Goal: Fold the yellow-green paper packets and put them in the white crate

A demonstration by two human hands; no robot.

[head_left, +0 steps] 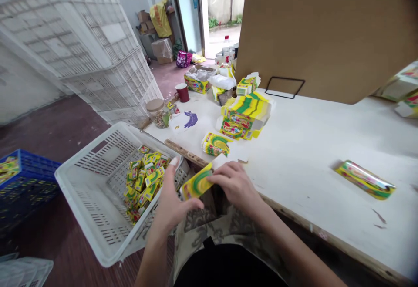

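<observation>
My right hand (237, 187) grips a yellow and green printed carton (198, 184) by its upper end, where a white flap sticks out. Around the carton's lower end my left hand (171, 206) is spread, thumb and fingers apart; whether the palm touches it I cannot tell. Both hands are over the front edge of the white table (303, 147). To their left, a white plastic crate (120, 248) holds many small yellow boxes (148, 178). A bundle of flat yellow cartons (216, 143) lies just beyond the right hand.
Farther back stands a larger stack of cartons (244, 115). A shiny wrapped pack (365, 179) lies on the right. A lidded jar (157, 113) and a red mug (182, 92) are near the left edge. Tall white crates (107, 56), a blue crate (29, 187) and a cardboard sheet (313, 30) surround the table.
</observation>
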